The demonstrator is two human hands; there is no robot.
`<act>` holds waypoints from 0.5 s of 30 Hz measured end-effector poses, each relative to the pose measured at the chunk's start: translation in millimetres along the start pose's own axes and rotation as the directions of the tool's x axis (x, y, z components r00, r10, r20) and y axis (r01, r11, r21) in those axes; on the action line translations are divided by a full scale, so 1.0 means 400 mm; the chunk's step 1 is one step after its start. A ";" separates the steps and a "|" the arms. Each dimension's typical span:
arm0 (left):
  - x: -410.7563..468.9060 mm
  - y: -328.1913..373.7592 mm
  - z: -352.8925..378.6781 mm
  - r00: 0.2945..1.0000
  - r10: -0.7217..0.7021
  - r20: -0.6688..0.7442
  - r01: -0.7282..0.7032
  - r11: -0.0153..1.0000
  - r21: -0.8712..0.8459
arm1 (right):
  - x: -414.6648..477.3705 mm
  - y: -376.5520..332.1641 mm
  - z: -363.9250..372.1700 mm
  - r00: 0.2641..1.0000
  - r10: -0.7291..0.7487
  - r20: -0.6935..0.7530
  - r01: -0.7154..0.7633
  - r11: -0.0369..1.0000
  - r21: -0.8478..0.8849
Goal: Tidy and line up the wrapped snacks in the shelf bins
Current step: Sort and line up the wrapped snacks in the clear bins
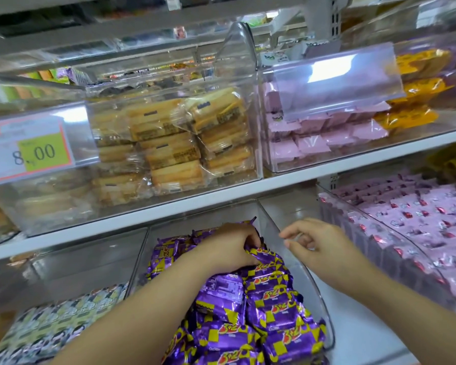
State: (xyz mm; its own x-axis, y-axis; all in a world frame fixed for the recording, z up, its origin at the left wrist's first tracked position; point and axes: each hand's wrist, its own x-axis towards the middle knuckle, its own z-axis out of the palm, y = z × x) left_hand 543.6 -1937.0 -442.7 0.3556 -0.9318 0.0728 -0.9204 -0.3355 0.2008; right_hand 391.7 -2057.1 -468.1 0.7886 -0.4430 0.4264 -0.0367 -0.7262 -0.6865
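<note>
Centre bin (pixel 313 293), lower shelf: the near purple snacks (pixel 271 306) are stacked with long axes running left to right, while the far ones lie jumbled. The left hand (pixel 229 246) sits in that far jumble, fingers curled on a wrapper. The right hand (pixel 316 243) hovers over the bin's right wall, loosely curled, holding nothing visible. The left hand is nearer the disorder.

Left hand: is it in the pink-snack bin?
No; the left hand grips purple-and-yellow snacks in the middle bin.
</note>
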 end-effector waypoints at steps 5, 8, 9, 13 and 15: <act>0.003 -0.022 0.012 0.994 -0.040 -0.104 0.033 0.997 -0.069 | 0.001 0.003 0.000 1.000 0.006 -0.002 -0.006 1.000 0.030; -0.002 -0.040 0.011 0.996 -0.052 -0.075 0.041 0.990 -0.136 | 0.000 0.003 -0.002 1.000 0.018 0.012 -0.018 0.999 0.045; -0.004 -0.042 0.013 0.999 -0.036 -0.014 0.034 0.988 -0.152 | 0.000 0.003 -0.002 1.000 0.020 0.022 -0.021 0.999 0.045; 0.002 -0.032 -0.004 0.972 -0.004 0.236 0.029 0.994 -0.104 | -0.001 -0.002 -0.004 0.999 0.023 0.047 -0.027 0.998 0.065; 0.001 -0.032 -0.033 0.967 -0.007 0.257 0.017 0.999 -0.038 | -0.001 -0.005 -0.005 0.998 0.024 0.053 -0.027 0.998 0.060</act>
State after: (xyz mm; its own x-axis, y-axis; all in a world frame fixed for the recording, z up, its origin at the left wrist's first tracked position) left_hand 557.9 -1931.2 -432.2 0.3082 -0.9338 -0.1816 -0.9073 -0.3459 0.2392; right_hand 390.1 -2056.5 -465.7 0.8187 -0.4319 0.3785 -0.0210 -0.6811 -0.7319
